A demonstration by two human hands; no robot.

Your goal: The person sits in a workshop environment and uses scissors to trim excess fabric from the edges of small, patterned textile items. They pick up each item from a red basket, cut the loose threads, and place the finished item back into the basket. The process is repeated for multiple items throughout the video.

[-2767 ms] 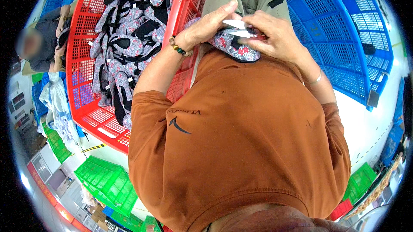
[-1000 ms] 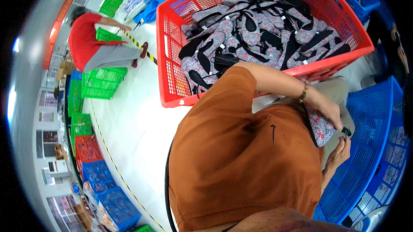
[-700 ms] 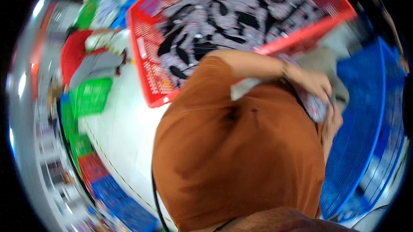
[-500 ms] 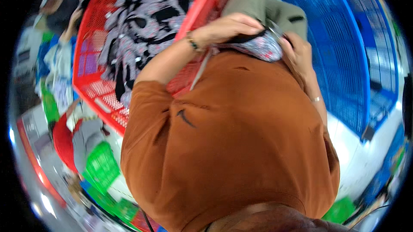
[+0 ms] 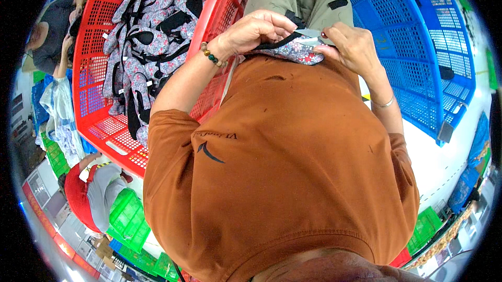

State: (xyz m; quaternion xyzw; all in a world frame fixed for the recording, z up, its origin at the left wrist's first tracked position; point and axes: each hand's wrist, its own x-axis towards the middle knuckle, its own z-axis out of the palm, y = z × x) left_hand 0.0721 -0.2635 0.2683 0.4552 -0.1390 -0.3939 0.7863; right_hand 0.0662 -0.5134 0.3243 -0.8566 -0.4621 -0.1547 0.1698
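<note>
At my lap, my left hand (image 5: 256,32) pinches the black edge of a grey floral fabric piece (image 5: 299,52) with small red flowers. The piece lies against the front of my brown shirt, and its rounded end points to the right. My right hand (image 5: 351,48) is closed around a pair of small scissors (image 5: 309,40); their silvery blades reach left over the fabric, close to my left fingertips. The scissors' handles are mostly hidden by my fingers. A short black strap end (image 5: 294,19) sticks up beyond my left fingers.
A red plastic crate (image 5: 117,148) at my left holds a heap of matching floral pieces (image 5: 154,41). Blue crates (image 5: 402,52) stand at my right. Farther left, a person in red (image 5: 81,203) bends by green crates (image 5: 128,219), and another person (image 5: 57,26) stands at the upper left.
The whole view has shifted, with hands and crates appearing farther left. My right hand has turned, and the scissors' blades now lie more level across the fabric.
</note>
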